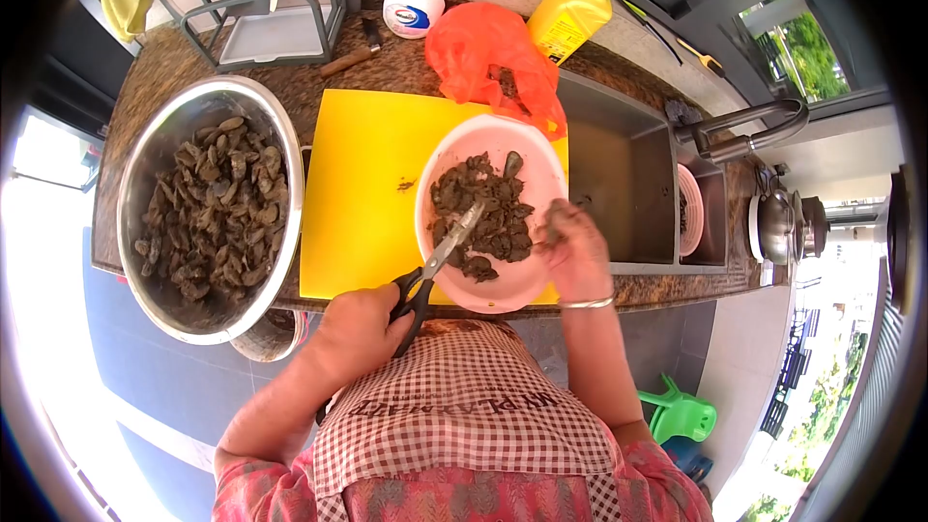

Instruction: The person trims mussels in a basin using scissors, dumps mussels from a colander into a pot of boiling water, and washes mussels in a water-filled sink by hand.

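My left hand (362, 329) grips black-handled scissors (448, 249), the fingers wrapped round the handles. The metal blades reach over the pink bowl (534, 153), which sits on a yellow cutting board (353, 184). Inside the bowl lie dark, muddy, snail-like pieces (474, 195). At the bowl's right rim, my right hand (580, 256) pinches a small muddy snail-like piece (555, 222); motion blurs it. To the left stands a large steel bowl (232, 317) with a heap of similar brown, mud-coated pieces (213, 208).
A red plastic bag (474, 43), a yellow pump bottle (572, 14) and a white-pink pump bottle (414, 8) stand behind the board. A knife (348, 60) lies near the grey rack (275, 39). On the right are the sink (619, 164), its faucet (739, 135) and a pink basket (692, 213).
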Demonstrator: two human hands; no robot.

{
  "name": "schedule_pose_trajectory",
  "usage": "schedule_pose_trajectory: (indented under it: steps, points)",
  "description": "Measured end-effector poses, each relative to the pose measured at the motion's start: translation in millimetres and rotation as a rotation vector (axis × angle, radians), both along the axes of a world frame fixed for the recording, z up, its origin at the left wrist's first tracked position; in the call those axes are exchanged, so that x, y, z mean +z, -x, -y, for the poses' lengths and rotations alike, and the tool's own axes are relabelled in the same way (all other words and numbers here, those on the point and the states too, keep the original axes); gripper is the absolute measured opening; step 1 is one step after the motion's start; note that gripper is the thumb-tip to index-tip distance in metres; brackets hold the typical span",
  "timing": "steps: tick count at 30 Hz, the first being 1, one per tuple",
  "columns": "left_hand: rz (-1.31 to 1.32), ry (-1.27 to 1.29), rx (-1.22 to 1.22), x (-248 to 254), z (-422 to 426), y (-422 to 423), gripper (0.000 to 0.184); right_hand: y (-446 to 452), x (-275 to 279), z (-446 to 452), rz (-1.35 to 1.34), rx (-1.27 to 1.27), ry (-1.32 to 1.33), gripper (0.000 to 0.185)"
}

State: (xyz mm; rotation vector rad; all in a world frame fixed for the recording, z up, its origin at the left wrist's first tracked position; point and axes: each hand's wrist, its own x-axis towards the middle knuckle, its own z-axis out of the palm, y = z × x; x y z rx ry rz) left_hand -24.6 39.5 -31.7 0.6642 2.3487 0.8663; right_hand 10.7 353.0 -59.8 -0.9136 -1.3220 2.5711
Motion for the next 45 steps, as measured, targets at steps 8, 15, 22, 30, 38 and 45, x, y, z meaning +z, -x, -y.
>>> schedule_pose_trajectory:
  steps: [8, 15, 22, 30, 38, 45]
  points:
    - [0.339, -0.268, 0.197, -19, 25, -6, 0.024, 34, 12, -32, -0.089, 0.028, -1.621, 0.026]
    - [0.518, -0.379, 0.319, -9, 19, -9, 0.025, 111, -24, 43, -0.676, 0.788, -1.832, 0.024]
    - [0.478, -0.305, 0.348, -12, 32, -17, 0.028, 116, -14, 33, -0.543, 0.995, -1.870, 0.024]
    - [0.639, -0.317, 0.218, -3, 33, -10, 0.032, 71, 13, 23, 0.098, 0.625, -0.807, 0.026]
    - [0.269, -0.064, -0.101, -5, 19, 0, 0.036, 23, 38, 28, 0.070, 0.392, -0.427, 0.024]
    - [0.204, -0.050, -0.180, 3, 11, 8, 0.034, 4, 41, 15, 0.033, 0.565, -0.446, 0.020]
